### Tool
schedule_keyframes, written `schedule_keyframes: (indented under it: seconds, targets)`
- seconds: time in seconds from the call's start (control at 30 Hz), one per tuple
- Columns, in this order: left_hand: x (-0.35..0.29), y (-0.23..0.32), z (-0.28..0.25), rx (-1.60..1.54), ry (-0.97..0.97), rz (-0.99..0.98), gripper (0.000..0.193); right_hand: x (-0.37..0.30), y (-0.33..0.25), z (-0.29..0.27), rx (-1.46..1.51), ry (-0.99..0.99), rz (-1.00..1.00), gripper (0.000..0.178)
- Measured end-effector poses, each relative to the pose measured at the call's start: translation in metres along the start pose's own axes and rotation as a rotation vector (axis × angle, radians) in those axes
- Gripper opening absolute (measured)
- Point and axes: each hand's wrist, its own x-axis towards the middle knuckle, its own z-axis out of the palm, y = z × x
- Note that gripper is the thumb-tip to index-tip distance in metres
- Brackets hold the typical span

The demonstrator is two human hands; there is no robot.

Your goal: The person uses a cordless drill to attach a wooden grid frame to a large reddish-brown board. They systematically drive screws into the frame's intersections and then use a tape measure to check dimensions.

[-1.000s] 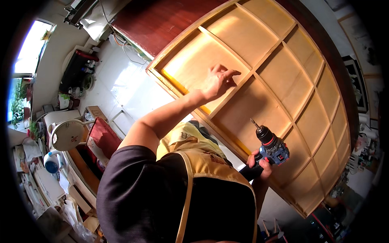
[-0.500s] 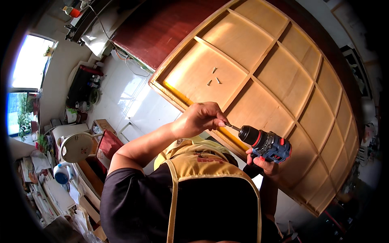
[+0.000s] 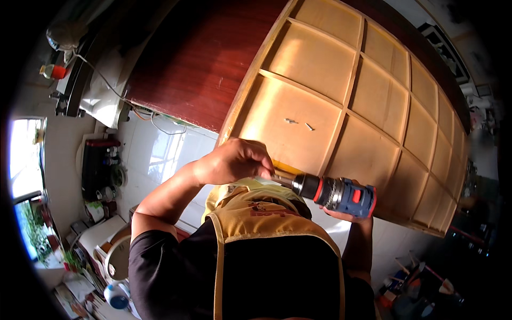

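Observation:
My right hand (image 3: 345, 215) grips a cordless drill (image 3: 353, 198), dark blue and black with red rings, from below; most of its handle is hidden. The drill lies nearly level, chuck to the left. A thin bit (image 3: 283, 180) sticks out of it. At the bit's tip, the fingers of my left hand (image 3: 240, 160) are pinched together, and whatever sits between them is hidden. Just beyond is a pale wooden panel (image 3: 368, 144) divided into compartments by thin strips. In its nearest left compartment lie several loose screws (image 3: 309, 127).
The panel rests on a dark red tabletop (image 3: 197, 58). Cables (image 3: 169, 130) hang at the table's left edge. A stool with a round seat (image 3: 118, 260) and a white-and-blue jug (image 3: 116, 296) stand at lower left. Tools (image 3: 421, 280) lie at lower right.
The drill has swung from a tilt to nearly level, and both hands have shifted slightly left with it. My view has turned, so panel and table sit differently. The left fingers stay at the bit.

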Motion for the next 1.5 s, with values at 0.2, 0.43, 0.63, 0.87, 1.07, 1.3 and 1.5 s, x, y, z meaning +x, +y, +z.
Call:
schedule_keyframes:
  seconds: [0.2,0.43,0.63,0.87,1.07,1.3,1.5]
  targets:
    - [-0.013,-0.005,-0.042,0.425,0.170,0.249,0.009,0.028,0.008,0.046,0.049,0.064,0.055,0.027]
    - [0.008,-0.011,-0.066,0.253,-0.089,0.081,0.008,0.023,0.017,0.074,0.216,0.198,0.107,0.033]
    - [0.016,-0.011,-0.063,0.194,-0.133,-0.070,0.008,0.021,0.025,0.074,0.129,0.174,-0.002,0.023]
    - [0.022,-0.016,-0.050,-0.052,-0.220,-0.183,0.006,0.004,0.030,0.066,-0.710,0.214,-0.201,0.037]
    - [0.021,-0.036,-0.036,0.235,0.079,0.188,0.016,0.007,0.031,0.075,0.340,0.260,0.151,0.028]
    - [0.025,-0.036,-0.040,0.306,0.072,0.375,0.019,0.013,0.017,0.074,0.294,0.282,0.092,0.033]
    - [0.025,-0.046,-0.045,0.214,0.069,0.477,0.020,0.007,0.021,0.077,0.279,0.309,0.123,0.031]
